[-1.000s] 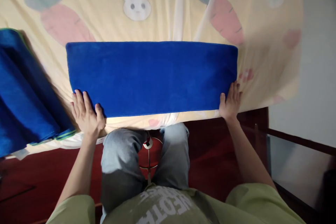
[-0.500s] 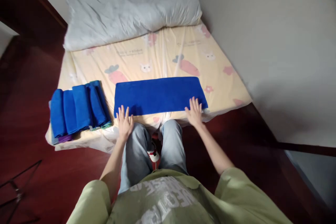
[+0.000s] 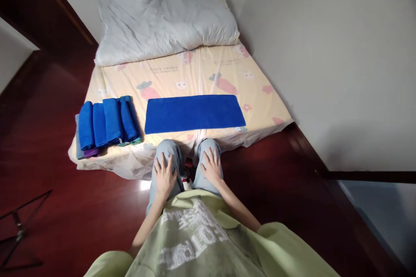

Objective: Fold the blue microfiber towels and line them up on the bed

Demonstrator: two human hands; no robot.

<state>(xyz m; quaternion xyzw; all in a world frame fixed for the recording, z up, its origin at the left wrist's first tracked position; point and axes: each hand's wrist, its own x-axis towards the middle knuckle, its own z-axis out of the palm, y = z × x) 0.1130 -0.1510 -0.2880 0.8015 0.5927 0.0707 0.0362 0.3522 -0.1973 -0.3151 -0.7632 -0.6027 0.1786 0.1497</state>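
Note:
A blue towel (image 3: 195,113) lies flat in a long rectangle on the bed, close to its front edge. To its left rests a pile of rolled or folded blue towels (image 3: 112,121), with grey, purple and green cloth showing at its edges. My left hand (image 3: 165,175) is spread on my left knee, holding nothing. On the other knee lies my right hand (image 3: 212,166), fingers apart and likewise without anything in it. Both hands are apart from the towels.
The bed (image 3: 266,114) has a yellow sheet printed with carrots and rabbits. A large white pillow (image 3: 165,21) sits at its far end. A wall (image 3: 325,65) runs along the right. Black metal stand legs (image 3: 21,231) stand on the dark red floor at lower left.
Both hands have drawn back from the front edge of the flat blue towel onto my knees. The view has shifted back, showing more of the bed's far end. The towels look the same.

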